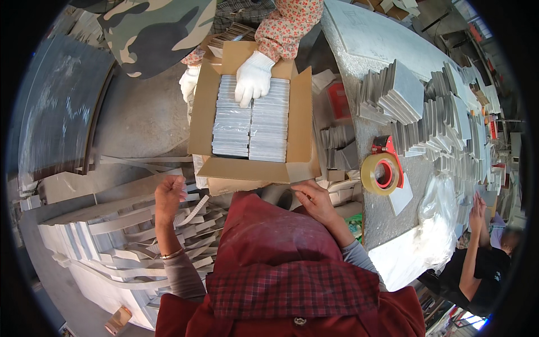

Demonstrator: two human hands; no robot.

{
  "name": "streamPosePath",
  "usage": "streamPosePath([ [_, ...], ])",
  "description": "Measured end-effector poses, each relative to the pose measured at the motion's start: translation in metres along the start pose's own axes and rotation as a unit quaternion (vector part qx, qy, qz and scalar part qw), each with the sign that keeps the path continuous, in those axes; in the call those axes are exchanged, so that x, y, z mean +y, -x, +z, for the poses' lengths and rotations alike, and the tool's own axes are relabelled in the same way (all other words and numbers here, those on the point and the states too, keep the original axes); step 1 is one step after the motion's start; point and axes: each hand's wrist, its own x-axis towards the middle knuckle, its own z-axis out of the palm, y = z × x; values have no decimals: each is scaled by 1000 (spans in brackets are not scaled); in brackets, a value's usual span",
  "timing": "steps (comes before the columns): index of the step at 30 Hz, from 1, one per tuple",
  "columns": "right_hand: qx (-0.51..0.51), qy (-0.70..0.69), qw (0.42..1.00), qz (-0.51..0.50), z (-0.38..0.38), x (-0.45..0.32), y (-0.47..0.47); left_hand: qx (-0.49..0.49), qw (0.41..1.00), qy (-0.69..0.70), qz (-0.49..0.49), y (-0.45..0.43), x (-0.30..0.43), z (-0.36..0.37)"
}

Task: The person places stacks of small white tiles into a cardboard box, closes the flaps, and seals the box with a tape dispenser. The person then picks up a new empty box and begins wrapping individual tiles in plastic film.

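An open cardboard box (244, 169) stands before me, filled with two rows of thin grey tiles (268, 130) on edge, partly under clear film. My right hand (313, 200) is at the box's near right corner, fingers bent; whether it touches the cardboard is unclear. Left of the near flap, my left hand (169, 196) is raised with its fingers curled, and no object shows in it. Across the box, a co-worker's white-gloved hand (254, 80) rests on the tiles. The co-worker's other gloved hand (189, 82) is outside the box's left side.
On the stone-topped table to the right lie a red tape dispenser (382, 168), rows of grey tiles (400, 94) and crumpled clear plastic (438, 210). Strapped stacks of pale pieces (122, 236) stand at lower left. Another person (476, 265) is at the far right.
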Motion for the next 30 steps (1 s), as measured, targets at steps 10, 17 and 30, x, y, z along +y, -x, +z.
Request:
streamPosePath([
  [10, -84, 55, 994, 38, 4, 4, -3, 5, 1000, -28, -12, 0, -4, 9],
  [17, -113, 53, 991, 56, 6, 4, -5, -10, 996, -83, 6, 3, -1, 19],
  [30, -147, 94, 983, 59, 10, 8, -5, -41, 991, -125, 5, 9, -7, 28],
])
